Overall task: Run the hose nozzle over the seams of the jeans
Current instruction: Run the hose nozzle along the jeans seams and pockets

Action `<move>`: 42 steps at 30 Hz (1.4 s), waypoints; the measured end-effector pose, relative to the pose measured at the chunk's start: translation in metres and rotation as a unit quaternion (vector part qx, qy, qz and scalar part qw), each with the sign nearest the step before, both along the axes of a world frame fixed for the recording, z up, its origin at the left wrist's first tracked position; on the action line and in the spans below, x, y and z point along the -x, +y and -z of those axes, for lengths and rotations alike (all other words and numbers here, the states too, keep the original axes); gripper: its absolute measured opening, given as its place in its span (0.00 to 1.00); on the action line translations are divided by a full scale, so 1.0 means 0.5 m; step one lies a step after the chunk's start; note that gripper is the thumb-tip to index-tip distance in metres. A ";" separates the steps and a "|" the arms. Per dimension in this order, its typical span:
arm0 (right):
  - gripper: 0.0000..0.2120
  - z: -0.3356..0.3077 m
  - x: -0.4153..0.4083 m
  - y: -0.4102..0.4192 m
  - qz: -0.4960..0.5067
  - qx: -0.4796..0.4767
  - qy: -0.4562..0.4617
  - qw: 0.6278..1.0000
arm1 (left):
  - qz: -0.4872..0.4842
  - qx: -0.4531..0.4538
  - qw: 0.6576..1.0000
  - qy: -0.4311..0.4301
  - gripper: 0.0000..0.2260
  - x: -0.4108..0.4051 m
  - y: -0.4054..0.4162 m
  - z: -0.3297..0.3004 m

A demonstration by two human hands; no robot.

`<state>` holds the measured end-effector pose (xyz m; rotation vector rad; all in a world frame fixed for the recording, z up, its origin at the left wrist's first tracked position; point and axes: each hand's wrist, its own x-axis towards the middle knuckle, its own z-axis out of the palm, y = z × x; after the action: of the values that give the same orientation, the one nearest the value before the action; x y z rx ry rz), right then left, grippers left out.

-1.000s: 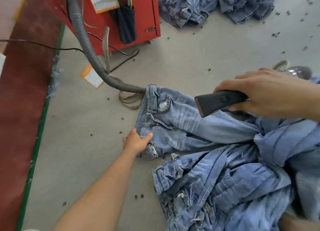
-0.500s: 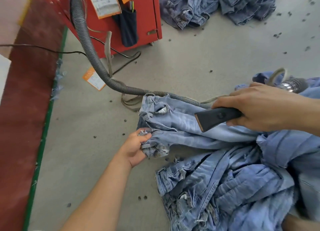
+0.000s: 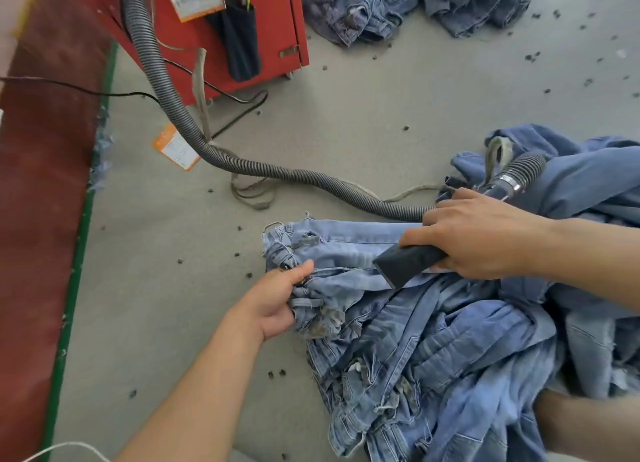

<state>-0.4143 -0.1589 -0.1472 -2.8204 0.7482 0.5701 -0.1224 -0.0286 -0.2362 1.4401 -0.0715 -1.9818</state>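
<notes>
Risk: loose denim of jeans (image 3: pixel 346 250), bunched in left hand (image 3: pixel 277 302) at centre frame, could clog nozzle (image 3: pixel 403 261) gripped by right hand (image 3: pixel 485 240).

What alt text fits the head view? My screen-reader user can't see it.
A right hand holds a black hose nozzle against light blue jeans on a grey floor, while the left hand grips their waistband; a grey ribbed hose trails to a red cabinet.
</notes>
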 end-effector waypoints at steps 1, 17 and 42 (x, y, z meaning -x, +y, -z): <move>0.17 0.005 -0.001 0.000 0.005 0.002 -0.001 1.000 | -0.001 0.020 0.999 0.028 0.17 -0.004 -0.001 -0.007; 0.18 -0.016 -0.045 -0.006 0.110 -0.034 -0.045 0.992 | -0.068 0.101 0.989 0.087 0.20 0.026 0.015 -0.026; 0.18 -0.128 -0.067 0.008 0.192 -0.085 -0.175 0.962 | -0.054 0.175 0.981 0.059 0.34 -0.025 0.078 -0.136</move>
<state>-0.3808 -0.1551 -0.0831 -2.4263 1.0717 0.0650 -0.1098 0.0104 -0.1682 1.0772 -0.2699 -1.8516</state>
